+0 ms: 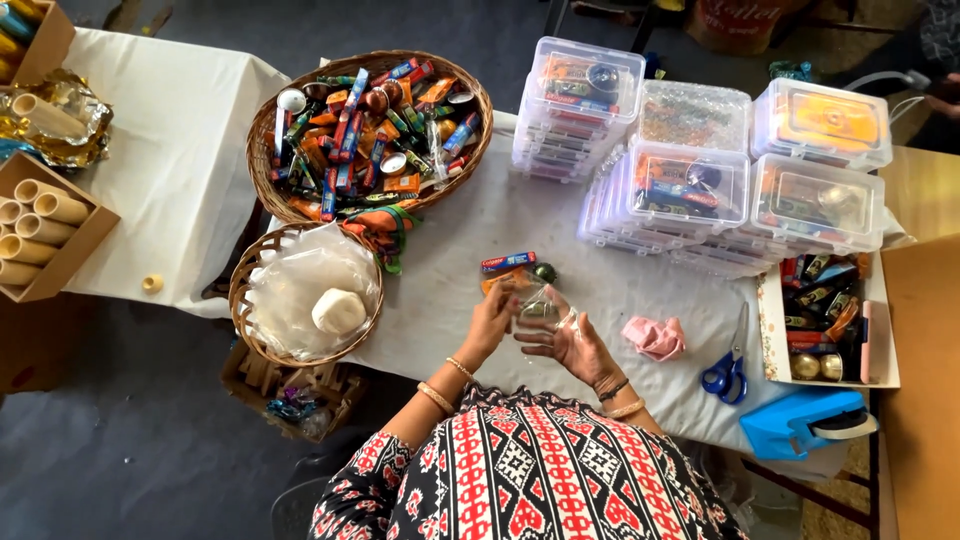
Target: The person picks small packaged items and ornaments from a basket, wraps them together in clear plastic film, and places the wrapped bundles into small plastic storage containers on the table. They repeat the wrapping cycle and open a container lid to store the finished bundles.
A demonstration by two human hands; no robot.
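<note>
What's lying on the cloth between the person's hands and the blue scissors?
In the head view, a crumpled pink cloth lies on the white tablecloth between the right hand and the blue-handled scissors.

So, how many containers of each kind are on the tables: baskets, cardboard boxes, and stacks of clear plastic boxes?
Wicker baskets: 2, a large one and a small one
Open cardboard boxes: 3
Stacks of clear plastic boxes: 5
Total: 10
</note>
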